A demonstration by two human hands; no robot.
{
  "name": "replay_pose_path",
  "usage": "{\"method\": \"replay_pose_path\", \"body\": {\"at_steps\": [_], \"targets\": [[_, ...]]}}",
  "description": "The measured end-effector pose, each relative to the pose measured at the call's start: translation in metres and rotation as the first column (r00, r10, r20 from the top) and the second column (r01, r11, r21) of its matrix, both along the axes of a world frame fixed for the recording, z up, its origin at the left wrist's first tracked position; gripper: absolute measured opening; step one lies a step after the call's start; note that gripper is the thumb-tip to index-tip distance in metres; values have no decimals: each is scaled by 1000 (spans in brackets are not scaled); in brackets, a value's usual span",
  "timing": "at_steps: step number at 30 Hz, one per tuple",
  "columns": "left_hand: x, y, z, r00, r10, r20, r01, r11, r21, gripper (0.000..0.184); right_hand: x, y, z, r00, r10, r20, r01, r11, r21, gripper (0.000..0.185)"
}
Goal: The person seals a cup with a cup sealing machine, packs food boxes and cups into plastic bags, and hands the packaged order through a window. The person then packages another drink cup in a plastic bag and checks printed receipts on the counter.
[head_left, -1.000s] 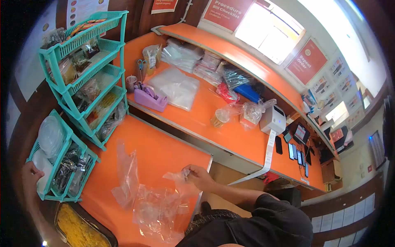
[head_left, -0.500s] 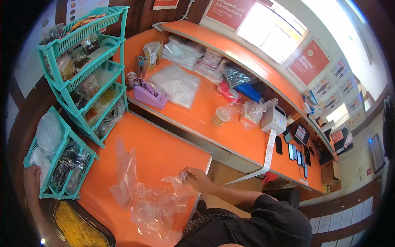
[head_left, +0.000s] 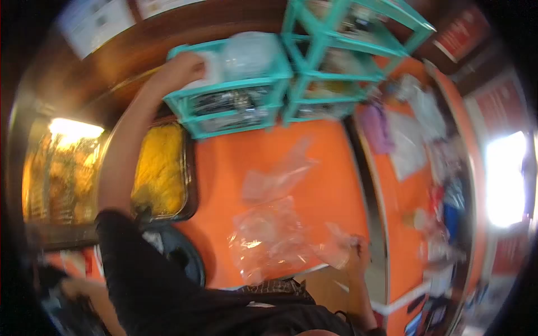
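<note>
My left hand (head_left: 188, 68) reaches into the top of the teal basket (head_left: 232, 84), at a white item (head_left: 210, 68) beside clear round plastic lids (head_left: 250, 53); its fingers are blurred. My right hand (head_left: 357, 252) pinches the end of a clear plastic bag (head_left: 335, 245) over the right edge of the orange table (head_left: 330, 185). More crumpled clear plastic (head_left: 266, 235) lies on the table left of that hand, with another clear bag (head_left: 277, 176) above it.
A tray of yellow food (head_left: 159, 168) stands under my left forearm, beside a glass case (head_left: 61, 179). A dark round container (head_left: 188, 252) sits below the tray. At upper right are a teal rack (head_left: 330, 42), a purple tape dispenser (head_left: 376, 129) and plastic bags (head_left: 404, 143) on a counter.
The view has swung left, bringing the basket, tray and left arm toward the middle. My left hand has moved onto the basket's top contents. My right hand still holds the plastic.
</note>
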State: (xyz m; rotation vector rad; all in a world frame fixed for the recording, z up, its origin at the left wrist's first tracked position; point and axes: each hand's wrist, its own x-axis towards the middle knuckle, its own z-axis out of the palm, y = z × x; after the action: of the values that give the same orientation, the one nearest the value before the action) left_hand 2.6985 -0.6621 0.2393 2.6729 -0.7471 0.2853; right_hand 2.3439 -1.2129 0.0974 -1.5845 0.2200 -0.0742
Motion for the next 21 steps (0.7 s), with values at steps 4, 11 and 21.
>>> {"method": "replay_pose_path", "body": {"at_steps": [4, 11, 21], "targets": [[13, 10, -14, 982, 55, -183, -37, 995, 96, 43, 2, 1, -5, 993, -113, -30, 104, 973, -206, 10], [-5, -12, 13, 947, 78, -312, -57, 996, 75, 24, 2, -4, 3, 998, -59, -19, 56, 990, -127, 11], [-3, -23, -3, 987, 136, -90, -120, 978, 171, 25, -5, -2, 10, 997, -77, -25, 73, 988, -138, 9]]}}
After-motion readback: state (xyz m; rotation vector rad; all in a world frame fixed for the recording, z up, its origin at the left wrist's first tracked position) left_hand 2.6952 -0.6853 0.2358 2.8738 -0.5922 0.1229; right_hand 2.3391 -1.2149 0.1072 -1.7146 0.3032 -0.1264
